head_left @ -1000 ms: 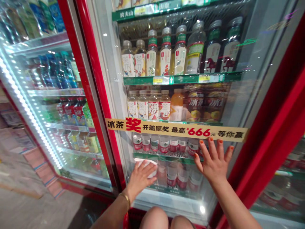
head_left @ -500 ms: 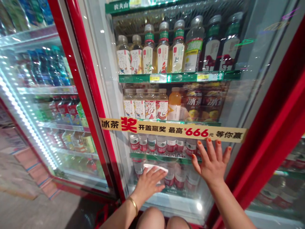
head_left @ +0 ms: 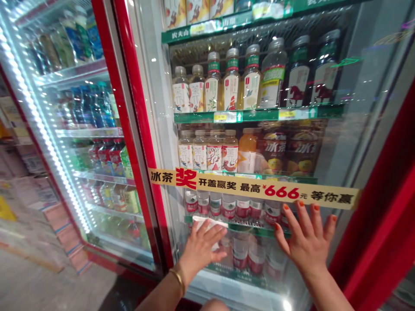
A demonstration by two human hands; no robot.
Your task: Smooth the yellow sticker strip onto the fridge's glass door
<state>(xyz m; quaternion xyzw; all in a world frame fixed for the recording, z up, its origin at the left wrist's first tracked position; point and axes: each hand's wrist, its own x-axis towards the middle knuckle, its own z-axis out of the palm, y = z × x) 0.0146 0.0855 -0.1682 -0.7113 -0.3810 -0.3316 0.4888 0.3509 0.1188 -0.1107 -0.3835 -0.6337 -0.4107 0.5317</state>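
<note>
My left hand (head_left: 202, 246), with a gold bangle at the wrist, lies over a folded white cloth (head_left: 210, 222) and presses it to the glass door of a drinks fridge. The cloth's top edge shows above my fingers. My right hand (head_left: 306, 237), orange nails showing, rests spread on the same glass with nothing in it. Its fingertips touch the lower edge of a yellow banner strip (head_left: 253, 188) with black and red writing, which runs across the door. Behind the glass, bottles (head_left: 249, 82) stand in rows on green-edged shelves.
The door has a red frame (head_left: 372, 224) on the right. A second lit fridge with bottles (head_left: 94, 106) stands at the left. Stacked cartons (head_left: 69, 233) are on the grey floor (head_left: 29, 280) at the far left. My knee shows at the bottom edge.
The view has shifted, so the fridge and banner appear lower and farther right. My left hand and the cloth sit slightly higher on the glass, closer to the banner. My right hand stays below the banner.
</note>
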